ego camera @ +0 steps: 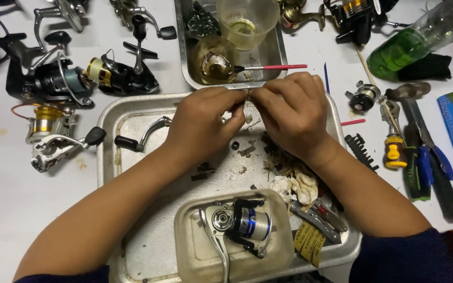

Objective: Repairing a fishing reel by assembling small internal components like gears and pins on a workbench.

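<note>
Left hand [203, 123] and right hand [292, 112] each pinch a small part [248, 96], grip pressed together, above the metal tray [132, 112]

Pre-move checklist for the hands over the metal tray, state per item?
1. Both hands on the small part: ok. Left hand and right hand meet fingertip to fingertip above the metal tray.
2. What the part is: cannot tell, the fingers hide it.
3. Loose bits kept inside the tray: ok, the small dark pieces lie on its floor.
4. Reel in plastic tub clear of the hands: ok, it sits at the near edge.
5. Crank handle clear: not ok, it lies right beside the left wrist.
6. Screwdriver and pliers within reach: ok, right of the tray.
</note>
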